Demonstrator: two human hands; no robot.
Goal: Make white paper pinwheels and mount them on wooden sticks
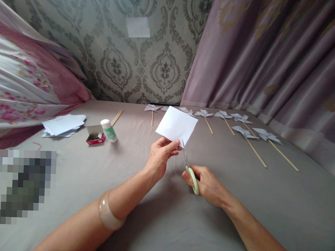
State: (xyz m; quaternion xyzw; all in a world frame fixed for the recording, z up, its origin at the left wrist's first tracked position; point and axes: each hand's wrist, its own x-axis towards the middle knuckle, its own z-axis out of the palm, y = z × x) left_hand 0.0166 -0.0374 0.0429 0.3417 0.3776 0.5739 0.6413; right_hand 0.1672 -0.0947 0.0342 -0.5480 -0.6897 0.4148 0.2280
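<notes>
A square sheet of white paper (pixel 176 124) is pinched by its lower corner in my left hand (pixel 162 152), held up above the grey cloth. My right hand (pixel 208 182) grips a pair of scissors (pixel 192 177) with pale green handles. The scissor blades point upward and meet the paper's lower right edge, close to my left fingertips. Whether the blades have cut into the sheet I cannot tell for sure. A translucent bangle (pixel 108 211) sits on my left forearm.
Several white paper pinwheels (pixel 245 132) on wooden sticks lie along the back and right. Towards the left are a stack of paper (pixel 64 125), an open red box (pixel 96 137) of small dark items, a white-and-green bottle (pixel 109 130) and wooden sticks (pixel 117 117).
</notes>
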